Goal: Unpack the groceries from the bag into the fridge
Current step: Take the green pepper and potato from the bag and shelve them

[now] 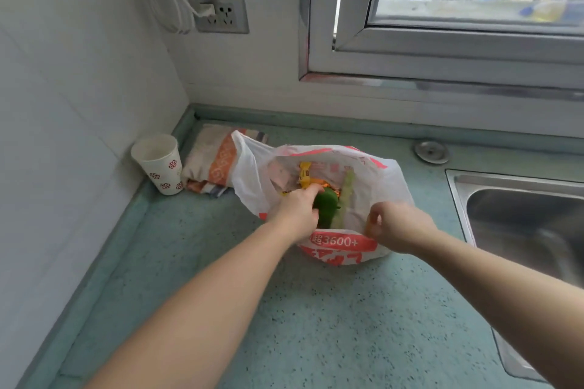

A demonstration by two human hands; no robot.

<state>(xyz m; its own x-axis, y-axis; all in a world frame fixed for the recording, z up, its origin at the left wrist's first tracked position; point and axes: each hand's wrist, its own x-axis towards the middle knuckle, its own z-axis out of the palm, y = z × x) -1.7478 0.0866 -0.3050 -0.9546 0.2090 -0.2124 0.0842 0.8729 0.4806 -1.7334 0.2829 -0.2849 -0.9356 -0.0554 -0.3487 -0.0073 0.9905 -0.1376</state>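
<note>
Between the two hands, on the speckled green countertop (316, 309), sits the white-and-red plastic grocery bag (341, 174), its near rim pinched by the right hand (396, 226) while the left hand (298, 210) inside curls around a dark green pepper (328, 204) beside a pale green stalk (344, 196).

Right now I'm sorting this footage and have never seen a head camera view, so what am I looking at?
One picture, taken by a camera on a person's head, looking down at their own bare arms. On the counter sits an open plastic bag of groceries. The left hand reaches in and grips a green vegetable. The right hand pinches the bag's rim, holding it open. A paper cup and a folded cloth stand in the corner; a sink is on the right. No fridge is visible.
</note>
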